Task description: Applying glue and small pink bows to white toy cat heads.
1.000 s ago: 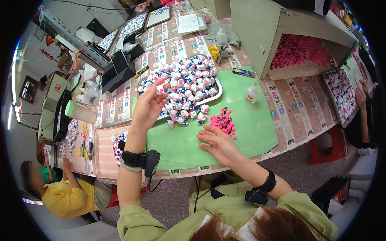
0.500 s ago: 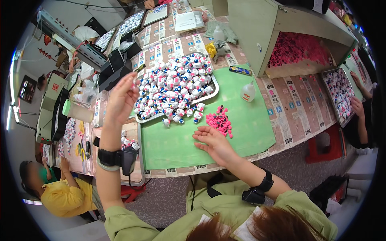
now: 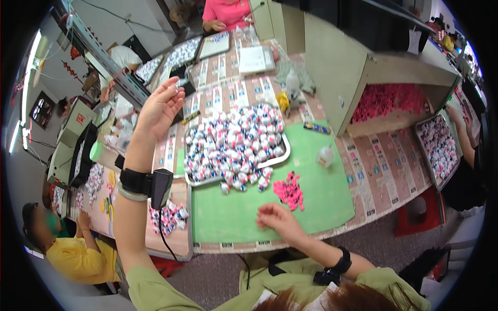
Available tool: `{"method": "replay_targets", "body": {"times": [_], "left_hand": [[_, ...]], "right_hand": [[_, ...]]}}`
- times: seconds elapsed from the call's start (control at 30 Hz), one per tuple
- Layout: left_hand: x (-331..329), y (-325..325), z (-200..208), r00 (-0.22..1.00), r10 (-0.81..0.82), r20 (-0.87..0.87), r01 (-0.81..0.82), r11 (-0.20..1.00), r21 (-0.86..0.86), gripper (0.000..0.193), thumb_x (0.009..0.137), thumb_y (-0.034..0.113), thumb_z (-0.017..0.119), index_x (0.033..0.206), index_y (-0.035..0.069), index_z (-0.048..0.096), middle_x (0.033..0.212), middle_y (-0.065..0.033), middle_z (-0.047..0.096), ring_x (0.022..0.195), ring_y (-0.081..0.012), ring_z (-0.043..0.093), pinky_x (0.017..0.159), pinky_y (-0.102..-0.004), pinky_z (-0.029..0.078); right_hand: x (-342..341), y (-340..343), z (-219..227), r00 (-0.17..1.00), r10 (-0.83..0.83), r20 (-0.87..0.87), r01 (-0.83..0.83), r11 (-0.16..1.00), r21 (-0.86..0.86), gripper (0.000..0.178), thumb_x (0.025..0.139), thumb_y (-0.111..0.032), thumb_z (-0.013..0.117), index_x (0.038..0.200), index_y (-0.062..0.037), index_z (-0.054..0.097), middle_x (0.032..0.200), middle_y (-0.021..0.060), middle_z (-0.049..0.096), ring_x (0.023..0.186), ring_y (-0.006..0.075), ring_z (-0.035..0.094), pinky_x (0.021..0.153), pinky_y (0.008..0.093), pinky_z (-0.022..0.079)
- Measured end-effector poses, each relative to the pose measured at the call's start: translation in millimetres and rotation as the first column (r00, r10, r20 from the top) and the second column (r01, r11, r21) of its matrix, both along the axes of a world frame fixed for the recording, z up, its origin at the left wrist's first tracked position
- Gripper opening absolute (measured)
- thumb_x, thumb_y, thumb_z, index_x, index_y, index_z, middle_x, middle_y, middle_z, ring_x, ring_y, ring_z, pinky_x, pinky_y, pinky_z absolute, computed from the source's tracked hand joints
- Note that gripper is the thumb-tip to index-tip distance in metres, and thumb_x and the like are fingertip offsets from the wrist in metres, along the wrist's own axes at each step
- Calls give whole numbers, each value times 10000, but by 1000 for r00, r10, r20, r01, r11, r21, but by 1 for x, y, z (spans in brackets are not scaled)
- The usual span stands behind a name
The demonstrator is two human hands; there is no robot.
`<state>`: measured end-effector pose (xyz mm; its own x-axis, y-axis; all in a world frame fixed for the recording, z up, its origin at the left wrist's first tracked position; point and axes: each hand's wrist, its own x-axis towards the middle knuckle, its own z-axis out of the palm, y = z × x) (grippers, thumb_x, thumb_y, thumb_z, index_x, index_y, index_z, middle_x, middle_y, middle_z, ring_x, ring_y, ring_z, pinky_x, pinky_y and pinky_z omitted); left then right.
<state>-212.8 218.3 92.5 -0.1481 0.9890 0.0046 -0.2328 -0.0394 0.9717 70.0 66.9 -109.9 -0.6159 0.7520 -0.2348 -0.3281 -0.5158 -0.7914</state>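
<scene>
Right hand rests on green mat near tabletop front edge, fingers loosely curled, empty. Pink pieces heap just beyond it on mat. Metal tray w/ red-white-blue small packs sits at mat's far-left. Left hand raised left of tray, fingers pinching sth tiny, can't tell what. Open box w/ pink stock beyond mat, right.

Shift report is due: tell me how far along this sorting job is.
Done: a small heap of red-white-blue pieces lies off the left edge of the green mat. In hand: the left hand is raised; the right hand rests by the pink pieces. Left: the metal tray is heaped full.
</scene>
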Motion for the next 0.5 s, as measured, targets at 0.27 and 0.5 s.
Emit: {"method": "replay_targets", "body": {"times": [0.27,0.5], "left_hand": [[-16,110,-65,986,-88,138,115,974,-197,104,733,-34,525,834,-19,507,797,-115,565,710,-184,554,655,-247,470],[-17,179,-130,982,123,145,-31,855,-518,126,757,-55,490,869,-55,434,820,-140,486,729,-226,539,639,-289,514]], "right_hand": [[6,-4,3,992,115,60,-123,980,159,221,841,-82,480,1040,12,465,942,64,535,834,108,544,737,235,442],[11,10,12,950,305,66,-310,946,91,222,854,-127,471,1035,2,483,902,71,560,856,128,537,777,252,409]]}}
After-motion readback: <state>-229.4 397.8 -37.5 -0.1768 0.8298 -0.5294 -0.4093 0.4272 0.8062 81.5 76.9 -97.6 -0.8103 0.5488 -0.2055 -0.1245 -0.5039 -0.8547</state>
